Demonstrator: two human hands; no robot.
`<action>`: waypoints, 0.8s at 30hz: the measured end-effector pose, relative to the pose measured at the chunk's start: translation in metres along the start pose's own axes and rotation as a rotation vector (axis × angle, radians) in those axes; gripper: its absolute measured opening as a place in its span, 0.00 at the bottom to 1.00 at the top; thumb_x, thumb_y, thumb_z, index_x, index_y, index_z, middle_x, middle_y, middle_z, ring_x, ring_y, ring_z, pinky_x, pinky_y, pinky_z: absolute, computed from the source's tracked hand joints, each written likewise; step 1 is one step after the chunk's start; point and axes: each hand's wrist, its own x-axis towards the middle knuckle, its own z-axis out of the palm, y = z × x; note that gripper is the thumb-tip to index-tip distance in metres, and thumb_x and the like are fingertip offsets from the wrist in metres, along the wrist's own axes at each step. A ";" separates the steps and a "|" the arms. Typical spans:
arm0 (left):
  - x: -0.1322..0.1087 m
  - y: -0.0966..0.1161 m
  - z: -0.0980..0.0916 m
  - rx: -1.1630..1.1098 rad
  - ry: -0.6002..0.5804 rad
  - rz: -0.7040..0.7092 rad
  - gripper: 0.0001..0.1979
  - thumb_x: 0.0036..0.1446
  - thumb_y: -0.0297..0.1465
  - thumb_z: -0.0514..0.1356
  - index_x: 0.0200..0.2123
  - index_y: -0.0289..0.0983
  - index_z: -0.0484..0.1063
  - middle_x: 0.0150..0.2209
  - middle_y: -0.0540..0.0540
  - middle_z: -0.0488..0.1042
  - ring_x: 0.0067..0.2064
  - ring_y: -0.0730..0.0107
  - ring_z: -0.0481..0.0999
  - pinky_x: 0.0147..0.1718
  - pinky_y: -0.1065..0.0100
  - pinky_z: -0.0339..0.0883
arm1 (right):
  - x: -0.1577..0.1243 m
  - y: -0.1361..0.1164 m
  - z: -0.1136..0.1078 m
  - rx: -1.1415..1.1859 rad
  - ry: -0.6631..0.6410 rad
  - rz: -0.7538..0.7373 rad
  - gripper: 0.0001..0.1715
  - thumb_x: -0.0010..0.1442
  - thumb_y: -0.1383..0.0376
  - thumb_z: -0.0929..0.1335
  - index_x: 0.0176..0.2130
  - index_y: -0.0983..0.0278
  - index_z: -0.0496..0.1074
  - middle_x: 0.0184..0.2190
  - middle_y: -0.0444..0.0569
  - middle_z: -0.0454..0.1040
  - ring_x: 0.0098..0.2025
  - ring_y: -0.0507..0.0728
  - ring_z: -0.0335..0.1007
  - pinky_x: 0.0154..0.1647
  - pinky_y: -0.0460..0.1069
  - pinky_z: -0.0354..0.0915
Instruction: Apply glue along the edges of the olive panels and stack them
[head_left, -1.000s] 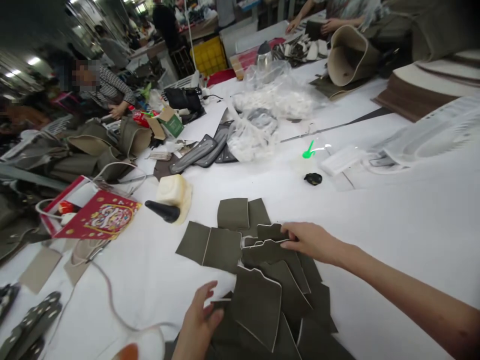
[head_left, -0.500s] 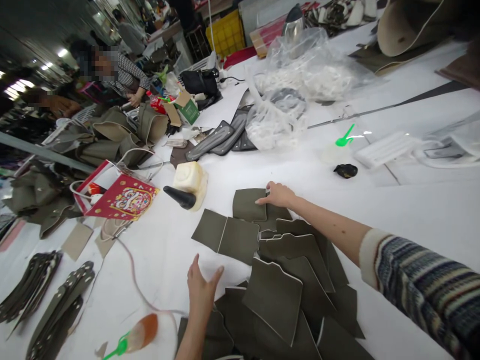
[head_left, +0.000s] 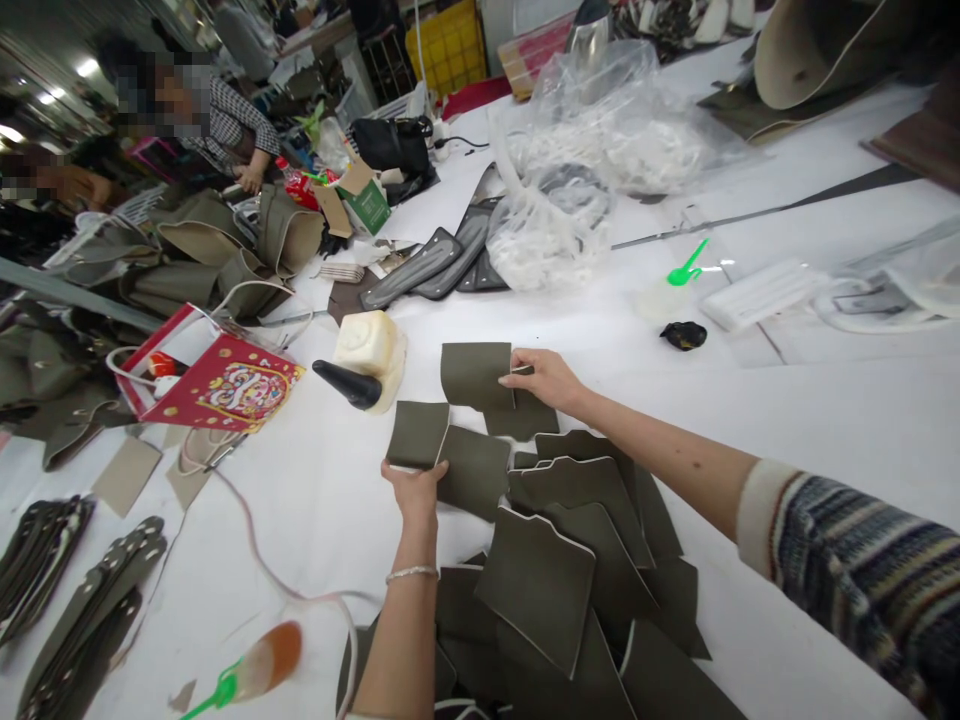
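Observation:
My right hand (head_left: pixel 553 382) pinches the right edge of an olive leather-like panel (head_left: pixel 474 374), raised a little over another olive piece (head_left: pixel 525 422). With thumb and fingers, my left hand (head_left: pixel 414 488) grips the near edge of a second olive panel (head_left: pixel 417 432), which is tilted up. That panel adjoins a flat olive panel (head_left: pixel 474 472) on its right. Closer to me lies a loose pile of similar pieces (head_left: pixel 536 580) with pale cut edges, several of them overlapping. My left forearm covers part of the pile's left side.
A cream block with a black horn-shaped tip (head_left: pixel 367 355) stands beyond my left hand. Left of it is a red gift bag (head_left: pixel 232 375). A green-nozzled glue bottle (head_left: pixel 274 655) lies near left. Clear plastic bags (head_left: pixel 555 235) sit farther back. Another person (head_left: pixel 225 135) works across the table.
My left hand has moved forward and taken hold of the left panel's near edge, lifting it. My right hand has raised its panel and shifted slightly left in view.

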 end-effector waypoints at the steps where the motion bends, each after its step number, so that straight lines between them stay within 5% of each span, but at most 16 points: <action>1: 0.002 0.000 0.002 -0.009 0.003 -0.006 0.55 0.41 0.31 0.73 0.63 0.32 0.41 0.47 0.36 0.74 0.48 0.56 0.77 0.52 0.55 0.67 | -0.005 -0.010 -0.009 0.027 0.050 -0.041 0.15 0.59 0.58 0.71 0.28 0.64 0.67 0.26 0.40 0.68 0.32 0.54 0.66 0.38 0.51 0.63; 5: 0.006 0.005 0.009 -0.008 -0.010 -0.009 0.53 0.34 0.28 0.76 0.61 0.34 0.49 0.46 0.36 0.74 0.50 0.46 0.75 0.55 0.45 0.62 | -0.031 -0.057 -0.064 0.118 0.219 -0.147 0.16 0.55 0.55 0.71 0.26 0.62 0.65 0.25 0.40 0.65 0.30 0.53 0.62 0.35 0.49 0.58; 7: 0.007 0.008 0.010 -0.038 -0.017 0.005 0.54 0.32 0.24 0.76 0.61 0.37 0.50 0.46 0.38 0.74 0.50 0.48 0.75 0.55 0.45 0.62 | -0.051 -0.072 -0.095 0.170 0.190 -0.116 0.19 0.52 0.52 0.73 0.25 0.61 0.66 0.23 0.40 0.65 0.27 0.53 0.61 0.30 0.48 0.56; 12: 0.019 0.008 0.007 -0.142 -0.024 0.007 0.47 0.36 0.22 0.75 0.58 0.38 0.56 0.50 0.41 0.72 0.49 0.57 0.74 0.50 0.53 0.69 | -0.113 -0.049 -0.134 0.279 -0.319 0.347 0.22 0.49 0.46 0.74 0.28 0.59 0.68 0.24 0.44 0.72 0.25 0.57 0.66 0.24 0.49 0.57; 15: 0.029 0.005 0.002 -0.164 -0.026 -0.037 0.30 0.50 0.25 0.69 0.55 0.36 0.62 0.49 0.42 0.72 0.45 0.62 0.75 0.44 0.57 0.73 | -0.152 -0.024 -0.119 -0.031 -0.180 0.373 0.26 0.45 0.40 0.71 0.31 0.57 0.71 0.33 0.51 0.76 0.34 0.65 0.70 0.31 0.56 0.64; 18: 0.035 0.005 -0.007 -0.170 -0.048 -0.087 0.20 0.56 0.27 0.66 0.51 0.35 0.66 0.45 0.45 0.73 0.40 0.67 0.75 0.38 0.62 0.74 | -0.188 -0.025 -0.084 -0.113 0.001 0.342 0.23 0.53 0.40 0.68 0.35 0.55 0.71 0.38 0.51 0.76 0.39 0.67 0.71 0.39 0.60 0.65; 24: 0.029 0.014 -0.023 -0.237 -0.223 -0.091 0.06 0.60 0.31 0.63 0.35 0.33 0.73 0.31 0.52 0.74 0.29 0.75 0.74 0.30 0.70 0.71 | -0.216 -0.062 -0.011 0.290 -0.286 0.288 0.13 0.62 0.54 0.68 0.45 0.56 0.69 0.43 0.47 0.74 0.44 0.61 0.71 0.46 0.56 0.66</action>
